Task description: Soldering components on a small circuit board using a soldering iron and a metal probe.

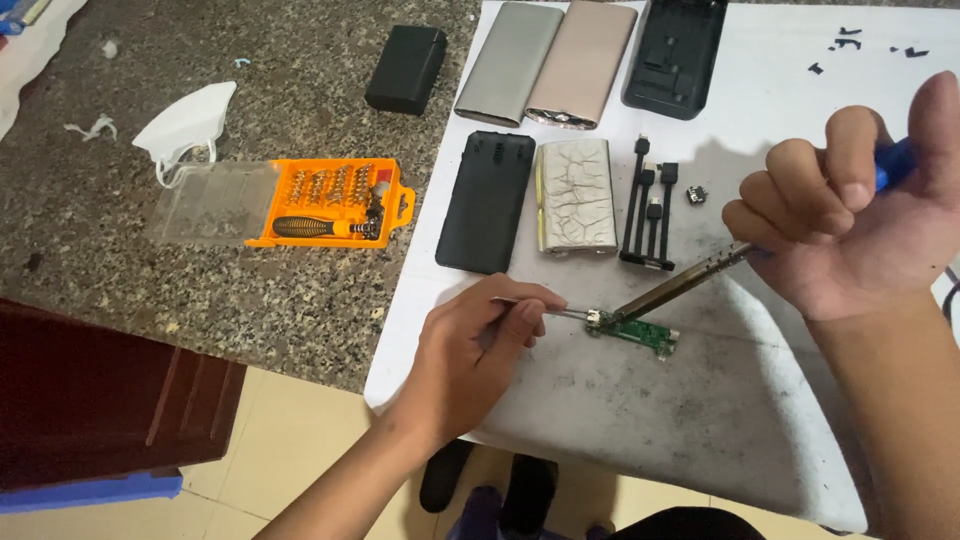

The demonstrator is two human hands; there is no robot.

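1. A person bends over a small green circuit board [634,332] lying on a smudged white sheet [640,420] near the middle of the tabletop [250,270]. The left hand [480,350] is closed in a pinch on thin metal tweezers [560,310], whose tips meet the board's left end.

2. The right hand [850,210] is curled tight round the blue grip of a soldering iron [680,285], its long metal tip angled down and touching the board just beside the tweezers.

3. Judging by the layout, the strip-down looks finished: two black case halves [487,200], a silvery battery cell [576,195] and a rack of short black cables [650,205] lie in a row just beyond the board, all apart from it. Work at the board's left end appears under way; nothing looks put back together.

4. Farther off, two slim metal power-bank shells [545,60] and an open black housing [675,55] sit by the sheet's far edge.

5. Left of the sheet, on speckled stone, an orange screwdriver-bit case [335,205] lies open, with a white face mask [185,125] and a black block [406,68] beyond.

6. Room: the board sits close to the near edge of the tabletop, with bare sheet to its right and near side; the parts row crowds the far side.
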